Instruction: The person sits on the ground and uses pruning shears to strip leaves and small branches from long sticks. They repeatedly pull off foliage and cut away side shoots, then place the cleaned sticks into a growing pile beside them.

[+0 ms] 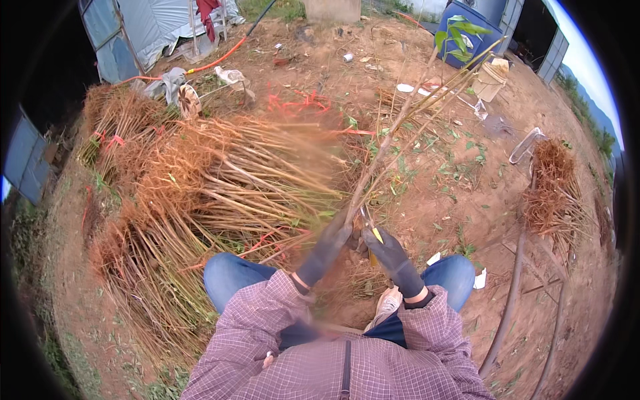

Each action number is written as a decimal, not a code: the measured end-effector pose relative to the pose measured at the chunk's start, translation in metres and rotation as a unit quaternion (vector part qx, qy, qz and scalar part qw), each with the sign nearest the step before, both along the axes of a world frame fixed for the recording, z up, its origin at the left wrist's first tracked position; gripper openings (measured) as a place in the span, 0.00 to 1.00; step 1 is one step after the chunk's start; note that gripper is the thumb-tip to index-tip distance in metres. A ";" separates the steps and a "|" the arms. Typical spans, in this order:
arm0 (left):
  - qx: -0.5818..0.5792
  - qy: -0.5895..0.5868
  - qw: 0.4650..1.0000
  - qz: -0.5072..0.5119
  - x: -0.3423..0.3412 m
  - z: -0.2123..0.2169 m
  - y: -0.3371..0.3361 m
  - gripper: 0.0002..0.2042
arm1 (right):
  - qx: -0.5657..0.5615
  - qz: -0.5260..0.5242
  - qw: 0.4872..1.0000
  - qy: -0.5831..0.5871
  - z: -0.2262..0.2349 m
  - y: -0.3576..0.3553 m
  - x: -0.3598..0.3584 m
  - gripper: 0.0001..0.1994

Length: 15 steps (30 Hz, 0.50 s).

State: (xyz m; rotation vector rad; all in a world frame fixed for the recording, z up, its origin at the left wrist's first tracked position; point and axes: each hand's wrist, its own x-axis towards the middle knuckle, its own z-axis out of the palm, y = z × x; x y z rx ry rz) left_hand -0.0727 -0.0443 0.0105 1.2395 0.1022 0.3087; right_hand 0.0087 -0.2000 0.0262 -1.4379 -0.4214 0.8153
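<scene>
My left hand (327,245), in a dark glove, is closed round a few long woody stems (381,152). They rise away to the upper right, and green leaves (460,39) show at the far end. Close beside it, my right hand (393,259), also gloved, grips pruning shears (377,235) with yellow on them. The blades lie against or very near the lower part of the stems; the gloves partly hide them. A big heap of bare-stemmed saplings (260,177) with reddish-brown roots lies to the left of my hands.
Another root bundle (555,177) lies at the right by a curved metal frame (510,300). Red twine (300,103) is beyond the heap. Farther back are an orange hose (223,59), a blue barrel (483,30) and a cardboard piece (490,81).
</scene>
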 end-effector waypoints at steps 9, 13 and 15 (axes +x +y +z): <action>-0.003 0.059 0.998 0.005 0.008 -0.043 0.011 0.29 | -0.130 0.001 0.983 -0.132 0.013 0.000 -0.004 0.28; 0.085 0.126 0.987 0.049 0.014 -0.044 0.000 0.25 | -0.135 -0.025 0.978 -0.158 0.007 0.003 -0.008 0.27; 0.120 0.122 0.981 0.093 0.016 -0.040 -0.011 0.24 | -0.137 -0.046 0.978 -0.152 -0.010 0.006 -0.010 0.28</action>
